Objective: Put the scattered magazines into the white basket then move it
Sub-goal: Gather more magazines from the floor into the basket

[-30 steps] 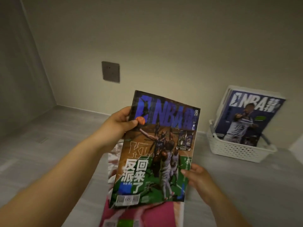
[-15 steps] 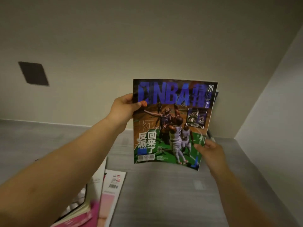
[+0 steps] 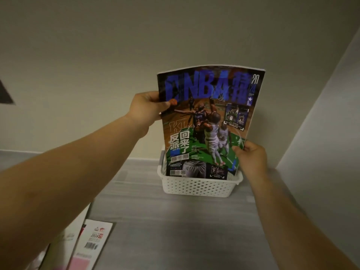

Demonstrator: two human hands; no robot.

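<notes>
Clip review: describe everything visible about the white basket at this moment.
The white basket is a low rectangular tray that looks like plastic, with rows of small holes through its front wall and a solid rolled rim. It sits upright on the grey surface near the corner of the walls. An NBA magazine, held upright by the left hand and right hand, hides its rear and interior.

Both forearms are bare up to the frame edge, with no sleeve in view. The left hand [image 3: 147,108] and right hand [image 3: 251,157] wear no glove, ring or watch; nails are short
</notes>
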